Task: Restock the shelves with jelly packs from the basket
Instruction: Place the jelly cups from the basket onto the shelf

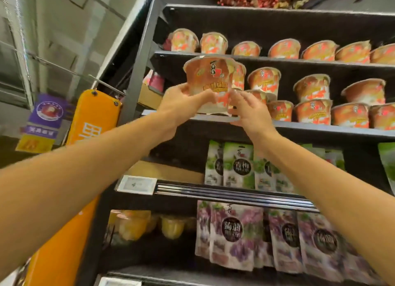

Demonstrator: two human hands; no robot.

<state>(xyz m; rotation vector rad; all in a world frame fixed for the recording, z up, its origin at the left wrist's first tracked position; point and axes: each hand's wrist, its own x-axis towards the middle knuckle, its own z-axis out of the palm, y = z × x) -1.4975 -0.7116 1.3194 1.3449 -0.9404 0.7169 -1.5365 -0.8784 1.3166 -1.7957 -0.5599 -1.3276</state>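
An orange-and-red jelly cup with a foil lid is held up in front of the middle shelf, at its left end. My left hand grips its left side, fingers curled round the wall. On the cup's lower right side lies my right hand, fingers spread against it. Behind the cup a second like cup shows partly. Rows of the same jelly cups fill the middle shelf to the right, some stacked two high. The basket is out of view.
The top shelf holds more orange cups. Below hang green pouches and purple pouches, with yellow cups at lower left. An orange sign panel and the black shelf upright stand at the left.
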